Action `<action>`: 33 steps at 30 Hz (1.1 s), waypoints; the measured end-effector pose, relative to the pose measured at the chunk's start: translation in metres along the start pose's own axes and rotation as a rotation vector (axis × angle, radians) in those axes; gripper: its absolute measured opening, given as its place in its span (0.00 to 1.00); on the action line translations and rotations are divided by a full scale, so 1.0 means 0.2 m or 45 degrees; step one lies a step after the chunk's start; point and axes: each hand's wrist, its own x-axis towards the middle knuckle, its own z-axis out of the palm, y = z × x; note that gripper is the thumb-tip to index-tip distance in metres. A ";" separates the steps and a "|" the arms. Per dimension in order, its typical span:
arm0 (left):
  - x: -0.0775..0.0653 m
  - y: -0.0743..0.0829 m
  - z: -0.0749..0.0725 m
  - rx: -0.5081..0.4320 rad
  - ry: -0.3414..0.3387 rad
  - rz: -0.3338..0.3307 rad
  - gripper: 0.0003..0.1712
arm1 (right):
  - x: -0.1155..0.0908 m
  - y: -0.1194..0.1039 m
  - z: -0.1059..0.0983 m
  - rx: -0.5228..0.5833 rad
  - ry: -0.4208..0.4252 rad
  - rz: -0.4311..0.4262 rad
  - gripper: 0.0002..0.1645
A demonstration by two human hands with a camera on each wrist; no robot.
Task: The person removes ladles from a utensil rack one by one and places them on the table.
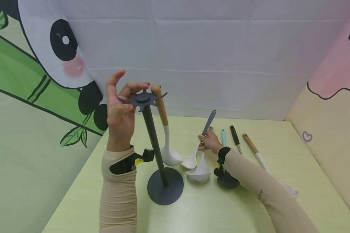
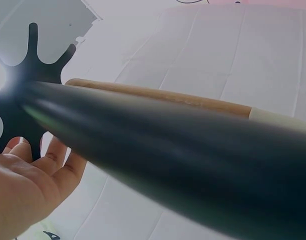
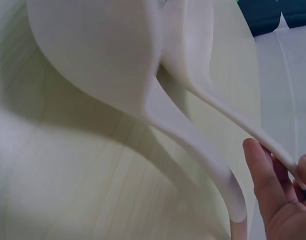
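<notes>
A dark grey utensil stand [image 1: 153, 142] rises from a round base, with hooks fanned out at its top. My left hand [image 1: 121, 113] grips the hook top at its left side; in the left wrist view its fingers lie behind the hooks. A white ladle [image 1: 172, 157] with a wooden handle hangs on the stand's right side. Over the table, my right hand [image 1: 211, 141] pinches a white spoon [image 3: 228, 107] where its neck meets the grey handle [image 1: 209, 121]. Just beside that spoon lies another white ladle [image 1: 199, 174]; my right hand covers part of its handle.
Right of my right hand lie a turquoise handle [image 1: 223, 136], a black-handled utensil [image 1: 234, 134] and a wooden-handled white utensil [image 1: 250, 144]. A black utensil head [image 1: 228, 181] shows beside my right forearm, which hides parts of them. A white cloth wall [image 1: 198, 64] stands behind the table.
</notes>
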 end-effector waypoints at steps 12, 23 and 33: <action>-0.01 0.00 0.00 0.009 -0.005 0.001 0.37 | 0.05 0.00 0.02 -0.073 -0.049 0.063 0.16; -0.01 -0.01 0.01 -0.002 -0.005 0.012 0.37 | 0.07 0.00 0.09 -0.186 -0.116 0.071 0.41; -0.01 -0.01 0.01 0.029 -0.016 0.011 0.37 | 0.07 0.01 0.11 -0.178 -0.193 0.108 0.31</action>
